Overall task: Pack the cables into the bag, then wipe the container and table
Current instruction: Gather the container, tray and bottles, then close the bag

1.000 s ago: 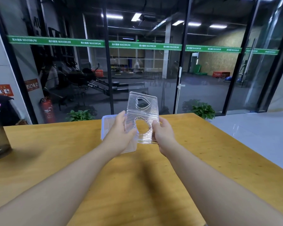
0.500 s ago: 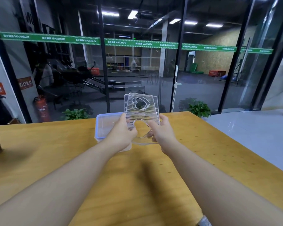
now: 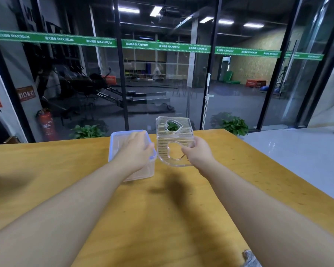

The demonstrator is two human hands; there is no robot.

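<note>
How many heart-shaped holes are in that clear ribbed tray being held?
2. One heart hole is near the top of the tray; the other is lower down, beside the right hand holding the tray.

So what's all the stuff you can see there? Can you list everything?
table: one, yellow wood, under everything.
box: one, clear with a blue rim, on the table at left of centre.
ribbed tray: one, clear with heart-shaped holes, held tilted up above the table, right of the box.
plants: two, green, on the floor beyond the table's far edge.
fire extinguisher: one, red, far left by the wall.
glass wall: one, dark frames with a green stripe, behind the table.
left hand: one, resting over the box.
right hand: one, its grip on the tray's right edge.
</note>
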